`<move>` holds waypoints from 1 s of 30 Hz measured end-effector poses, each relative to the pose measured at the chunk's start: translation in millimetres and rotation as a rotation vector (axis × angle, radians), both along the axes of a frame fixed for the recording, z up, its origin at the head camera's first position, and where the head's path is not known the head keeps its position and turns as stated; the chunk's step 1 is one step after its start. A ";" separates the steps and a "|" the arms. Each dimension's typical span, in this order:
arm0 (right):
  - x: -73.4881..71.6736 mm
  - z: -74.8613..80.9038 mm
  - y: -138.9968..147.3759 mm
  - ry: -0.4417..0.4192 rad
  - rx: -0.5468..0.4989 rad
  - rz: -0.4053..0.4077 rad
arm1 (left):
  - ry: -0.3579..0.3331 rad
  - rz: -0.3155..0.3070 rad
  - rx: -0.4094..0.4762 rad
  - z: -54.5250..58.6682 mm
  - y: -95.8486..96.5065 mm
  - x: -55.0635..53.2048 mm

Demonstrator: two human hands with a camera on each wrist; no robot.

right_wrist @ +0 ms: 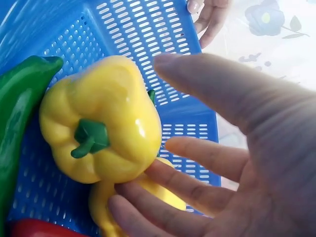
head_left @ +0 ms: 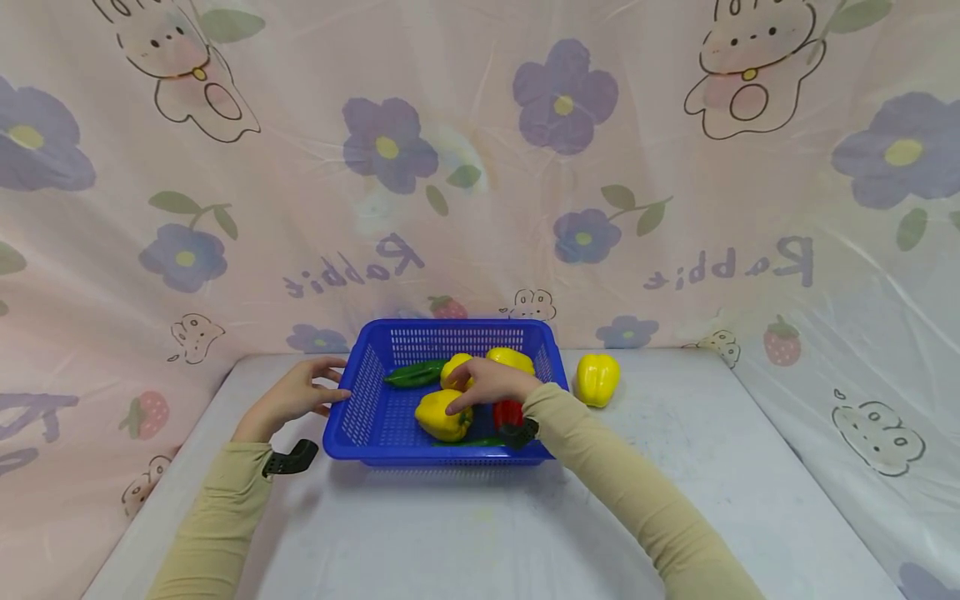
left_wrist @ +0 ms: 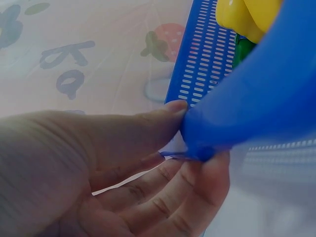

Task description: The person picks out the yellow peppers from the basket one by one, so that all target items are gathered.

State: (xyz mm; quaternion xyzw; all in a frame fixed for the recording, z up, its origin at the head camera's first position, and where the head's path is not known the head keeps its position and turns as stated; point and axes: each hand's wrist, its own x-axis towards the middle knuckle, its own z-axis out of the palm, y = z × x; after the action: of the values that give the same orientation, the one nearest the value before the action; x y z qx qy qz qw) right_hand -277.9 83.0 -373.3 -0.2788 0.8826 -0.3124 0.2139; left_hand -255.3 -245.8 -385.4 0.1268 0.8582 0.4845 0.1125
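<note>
A blue plastic basket [head_left: 442, 451] stands on the table with several vegetables in it. My left hand [head_left: 300, 390] grips its left rim, thumb on one side and fingers on the other in the left wrist view. Inside the basket, my right hand [head_left: 495, 380] hovers with fingers spread beside a yellow bell pepper [right_wrist: 101, 118]; the fingertips are at its side, and I cannot tell whether they touch. Another yellow bell pepper [right_wrist: 165, 190] lies partly behind those fingers. A red vegetable [head_left: 507, 413] is half hidden under the right wrist.
A long green vegetable [head_left: 415, 374] lies at the basket's back left, another [head_left: 476, 442] along its front wall. One more yellow bell pepper [head_left: 512, 359] sits at the back right. Outside, a yellow bell pepper [head_left: 597, 380] stands on the white table [head_left: 675, 467]. Behind hangs a patterned curtain [head_left: 480, 217].
</note>
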 end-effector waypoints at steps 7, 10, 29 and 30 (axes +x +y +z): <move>1.5 1.7 -5.1 -0.016 0.007 0.011 | 0.012 -0.004 0.000 -0.8 -1.3 0.7; 1.9 1.1 -7.3 0.009 0.030 0.018 | 0.001 -0.004 0.000 0.2 -1.8 1.4; 2.3 -0.8 -19.6 0.076 0.140 0.064 | -0.006 0.003 0.003 -0.5 -1.8 0.1; 2.1 -0.9 -19.8 0.076 0.145 0.063 | -0.005 0.001 0.005 -0.1 -1.3 0.4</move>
State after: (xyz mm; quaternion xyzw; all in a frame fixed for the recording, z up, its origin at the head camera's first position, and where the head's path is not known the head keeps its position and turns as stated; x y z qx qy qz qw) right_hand -275.8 63.3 -374.2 -0.3017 0.9012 -0.2299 0.2095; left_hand -254.9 -247.1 -385.5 0.1251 0.8568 0.4870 0.1142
